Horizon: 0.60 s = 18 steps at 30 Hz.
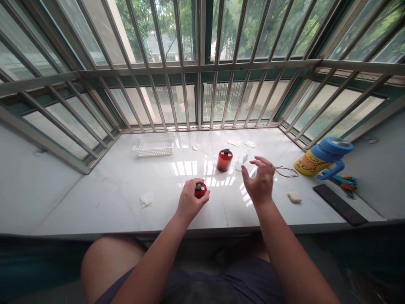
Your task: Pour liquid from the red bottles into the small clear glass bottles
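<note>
My left hand is wrapped around a small red bottle with a black top, close to the front of the white surface. Its fingers cover much of the bottle. Behind it, a second red see-through bottle with a black top stands upright. To the right, my right hand is raised with thumb and fingers apart and nothing between them. A clear see-through object is just left of and beyond its fingers, partly lost in the glare, so its kind is hard to make out.
A white perforated basket lies at the back left. Crumpled white tissue is at front left. On the right are a blue and yellow bottle, a black phone, a beige pad and a thin cord loop. Metal bars line the windows.
</note>
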Each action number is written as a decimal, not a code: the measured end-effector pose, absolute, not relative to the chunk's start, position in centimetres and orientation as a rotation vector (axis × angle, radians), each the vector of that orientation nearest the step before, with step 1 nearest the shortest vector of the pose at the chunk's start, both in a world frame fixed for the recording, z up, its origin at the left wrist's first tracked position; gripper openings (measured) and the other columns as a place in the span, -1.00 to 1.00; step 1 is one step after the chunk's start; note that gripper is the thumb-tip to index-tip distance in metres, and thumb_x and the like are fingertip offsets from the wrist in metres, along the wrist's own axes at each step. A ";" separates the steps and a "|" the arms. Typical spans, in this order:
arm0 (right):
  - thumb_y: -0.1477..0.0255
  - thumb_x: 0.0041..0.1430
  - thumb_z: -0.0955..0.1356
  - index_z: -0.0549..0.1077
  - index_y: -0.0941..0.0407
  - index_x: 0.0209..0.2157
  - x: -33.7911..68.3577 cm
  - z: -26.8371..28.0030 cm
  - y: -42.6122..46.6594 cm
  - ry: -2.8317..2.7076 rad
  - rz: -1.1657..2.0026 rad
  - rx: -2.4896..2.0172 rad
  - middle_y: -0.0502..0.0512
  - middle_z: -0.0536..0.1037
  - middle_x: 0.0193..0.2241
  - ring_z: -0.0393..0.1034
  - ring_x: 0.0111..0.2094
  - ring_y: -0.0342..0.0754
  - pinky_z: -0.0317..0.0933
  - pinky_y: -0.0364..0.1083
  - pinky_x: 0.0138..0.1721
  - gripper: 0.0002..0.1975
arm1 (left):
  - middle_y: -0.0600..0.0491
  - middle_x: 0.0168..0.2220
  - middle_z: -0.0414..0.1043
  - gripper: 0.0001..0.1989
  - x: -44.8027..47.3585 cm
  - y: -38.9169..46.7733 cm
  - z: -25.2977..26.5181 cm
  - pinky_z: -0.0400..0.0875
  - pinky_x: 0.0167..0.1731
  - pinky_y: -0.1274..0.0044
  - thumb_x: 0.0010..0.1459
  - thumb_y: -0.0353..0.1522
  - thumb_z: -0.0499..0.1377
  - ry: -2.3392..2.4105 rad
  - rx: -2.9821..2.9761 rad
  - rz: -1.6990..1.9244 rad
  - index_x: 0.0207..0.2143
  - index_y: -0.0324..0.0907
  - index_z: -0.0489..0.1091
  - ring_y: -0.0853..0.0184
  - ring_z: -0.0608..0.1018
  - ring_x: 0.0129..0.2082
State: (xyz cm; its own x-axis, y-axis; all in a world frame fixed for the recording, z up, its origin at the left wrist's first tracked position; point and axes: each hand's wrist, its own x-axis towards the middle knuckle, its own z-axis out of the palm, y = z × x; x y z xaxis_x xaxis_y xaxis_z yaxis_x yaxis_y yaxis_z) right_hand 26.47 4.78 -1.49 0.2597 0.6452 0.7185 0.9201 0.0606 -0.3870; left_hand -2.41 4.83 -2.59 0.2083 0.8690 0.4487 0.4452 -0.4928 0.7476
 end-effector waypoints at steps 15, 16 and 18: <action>0.12 0.25 0.39 0.28 0.01 0.26 21.5 -5.0 16.5 -1.480 0.120 -1.758 0.28 0.37 0.19 0.42 0.03 0.22 0.35 0.16 0.01 -0.39 | 0.01 0.00 0.60 -0.70 -12.9 7.8 -3.0 0.53 0.09 0.24 0.18 -0.31 0.38 1.674 1.950 1.438 -0.05 -0.04 0.44 0.13 0.61 0.01; 0.13 0.25 0.40 0.28 0.00 0.26 21.5 -5.1 16.4 -1.474 0.119 -1.757 0.27 0.36 0.20 0.41 0.04 0.22 0.34 0.15 0.02 -0.39 | 0.01 0.00 0.60 -0.70 -12.8 7.8 -3.0 0.53 0.09 0.25 0.18 -0.32 0.37 1.670 1.956 1.447 -0.05 -0.04 0.44 0.13 0.61 0.01; 0.12 0.24 0.40 0.27 0.00 0.27 21.4 -5.3 16.4 -1.467 0.114 -1.754 0.26 0.36 0.20 0.41 0.03 0.20 0.33 0.14 0.02 -0.38 | 0.01 0.00 0.60 -0.70 -12.7 7.8 -3.1 0.53 0.09 0.25 0.18 -0.32 0.37 1.670 1.964 1.472 -0.05 -0.04 0.44 0.13 0.61 0.01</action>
State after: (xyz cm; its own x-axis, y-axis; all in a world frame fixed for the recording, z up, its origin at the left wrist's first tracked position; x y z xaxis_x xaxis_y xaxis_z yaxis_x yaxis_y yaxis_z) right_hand 21.44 16.42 -5.26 0.3147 0.8517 0.4189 0.7766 0.0227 -0.6296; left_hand -12.68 7.80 -3.12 -0.1158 0.8241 0.5545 0.6535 -0.3572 0.6674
